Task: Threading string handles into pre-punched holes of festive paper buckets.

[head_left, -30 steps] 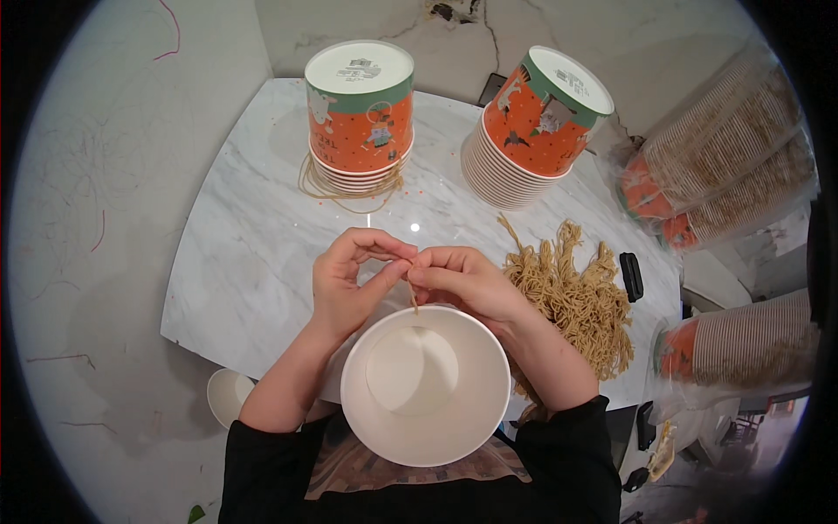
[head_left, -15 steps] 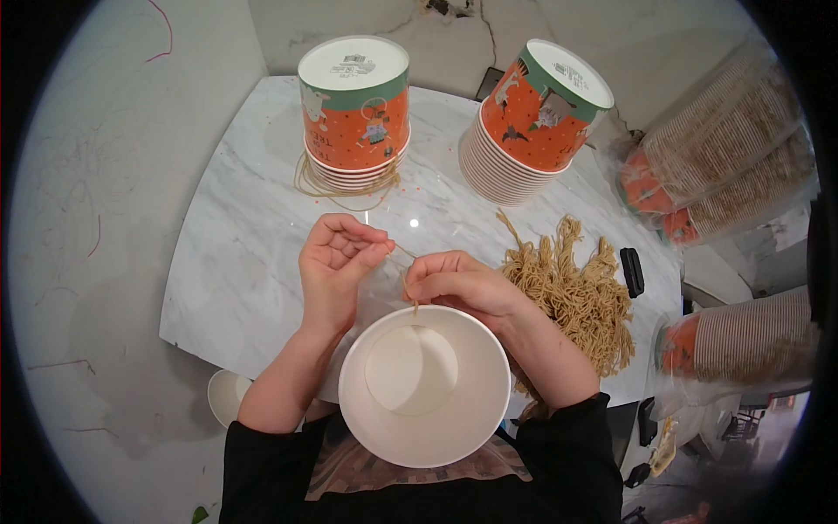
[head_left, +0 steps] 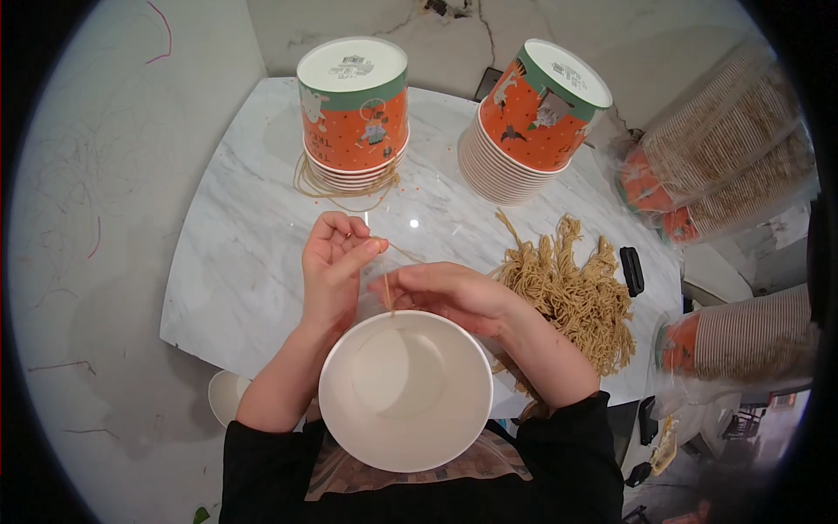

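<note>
A white paper bucket (head_left: 406,437) rests against my front, its open mouth toward me. Thin tan cord (head_left: 389,295) runs up from its far rim. My left hand (head_left: 332,266) is closed in a pinch on the cord, thumb against forefinger, above and left of the rim. More of the cord stretches from that pinch toward my right hand (head_left: 449,295). Just beyond the rim, the right hand is open, its fingers loosely stretched out behind the hanging cord. Its fingertips are slightly blurred.
Two stacks of upturned orange-and-green buckets, a left stack (head_left: 358,122) ringed by loose cord and a right stack (head_left: 541,113), stand on the marble table (head_left: 236,253). A heap of tan cords (head_left: 576,297) lies right, beside a black object (head_left: 632,272). Bagged buckets (head_left: 724,140) stand farther right.
The bucket has shifted a little left. My right hand has loosened from its pinch near the rim, and its fingers now reach farther left. My left hand keeps its pinch.
</note>
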Available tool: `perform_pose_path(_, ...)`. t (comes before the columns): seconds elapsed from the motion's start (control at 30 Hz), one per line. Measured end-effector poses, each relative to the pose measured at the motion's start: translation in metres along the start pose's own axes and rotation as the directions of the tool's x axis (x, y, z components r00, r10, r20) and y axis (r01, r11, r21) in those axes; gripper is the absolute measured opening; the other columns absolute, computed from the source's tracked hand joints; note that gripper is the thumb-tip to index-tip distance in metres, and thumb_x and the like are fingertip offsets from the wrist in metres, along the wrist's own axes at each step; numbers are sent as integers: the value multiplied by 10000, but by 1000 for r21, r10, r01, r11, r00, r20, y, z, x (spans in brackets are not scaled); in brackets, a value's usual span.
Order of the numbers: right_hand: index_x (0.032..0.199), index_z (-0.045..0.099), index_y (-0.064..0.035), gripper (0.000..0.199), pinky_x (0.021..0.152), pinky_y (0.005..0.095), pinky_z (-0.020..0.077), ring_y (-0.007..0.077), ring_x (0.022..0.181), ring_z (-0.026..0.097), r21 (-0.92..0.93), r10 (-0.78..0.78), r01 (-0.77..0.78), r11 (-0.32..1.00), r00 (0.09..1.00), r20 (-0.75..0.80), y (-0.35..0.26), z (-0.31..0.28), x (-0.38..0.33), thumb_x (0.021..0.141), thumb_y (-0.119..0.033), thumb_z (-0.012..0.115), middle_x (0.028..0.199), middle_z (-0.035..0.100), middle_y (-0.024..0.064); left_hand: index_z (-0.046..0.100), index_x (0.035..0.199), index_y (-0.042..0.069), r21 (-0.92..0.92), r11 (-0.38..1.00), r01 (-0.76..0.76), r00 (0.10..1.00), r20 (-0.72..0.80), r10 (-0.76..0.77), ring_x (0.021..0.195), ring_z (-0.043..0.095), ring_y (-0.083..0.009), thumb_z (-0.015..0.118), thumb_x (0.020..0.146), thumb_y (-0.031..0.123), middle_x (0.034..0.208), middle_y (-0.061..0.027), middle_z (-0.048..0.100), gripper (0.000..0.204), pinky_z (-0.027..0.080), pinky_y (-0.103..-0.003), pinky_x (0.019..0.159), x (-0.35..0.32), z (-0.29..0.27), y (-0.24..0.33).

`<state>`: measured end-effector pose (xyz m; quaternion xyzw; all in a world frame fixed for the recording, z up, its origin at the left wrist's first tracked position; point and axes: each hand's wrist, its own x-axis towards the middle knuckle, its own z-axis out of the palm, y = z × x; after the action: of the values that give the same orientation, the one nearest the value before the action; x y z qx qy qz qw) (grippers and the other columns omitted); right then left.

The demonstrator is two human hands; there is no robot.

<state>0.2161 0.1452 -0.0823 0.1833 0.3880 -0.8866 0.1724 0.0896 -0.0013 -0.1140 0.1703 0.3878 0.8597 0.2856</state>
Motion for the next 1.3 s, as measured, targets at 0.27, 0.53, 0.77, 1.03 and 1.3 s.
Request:
perform_pose_path(0.27,1134,537,-21,314,1025,437,489,263,998,613,366,-528,629,686,776,-344,-41,-38,-16,1102,-292,381,1026,626,107,507,929,85,52,999,-16,1000,27,15,856,572,-118,649,800,-78,951,-28,558,252,472,-275,812,2,-7,2)
perform_pose_path(0.53,840,567,-34,357,594,308,378,124,613,408,-669,-746,407,622,567,-348,-72,-14,-81,1054,-285,432,660,441,5,579,927,73,283,953,107,983,116,-145,887,551,-92,620,840,-31,984,-24,631,142,440,-256,842,6,-7,-1)
perform_pose_path(0.77,876,568,4,305,677,540,476,468,728,615,-996,-627,-78,-45,778,-33,-49,34,-88,1026,-248,484,694,610,237,623,1303,38,604,790,-107,900,396,-180,982,601,-97,727,834,42,1242,-57,669,481,460,-264,865,13,29,51)
perform_pose_path(1.03,895,611,-6,250,635,521,493,429,673,641,-991,-678,-73,-111,735,22,-40,46,-102,972,-227,521,687,633,216,631,1291,31,792,595,-137,769,463,-440,828,662,-100,753,835,47,1034,-72,755,472,501,-266,759,-12,98,73)
perform_pose_path(1.3,1120,606,-46,253,586,433,501,317,656,665,-997,-593,42,-66,802,73,-49,49,-114,914,-182,661,717,655,127,717,1009,-43,715,697,45,798,394,-456,714,647,-90,642,983,80,797,-63,721,147,537,-250,653,-17,94,85)
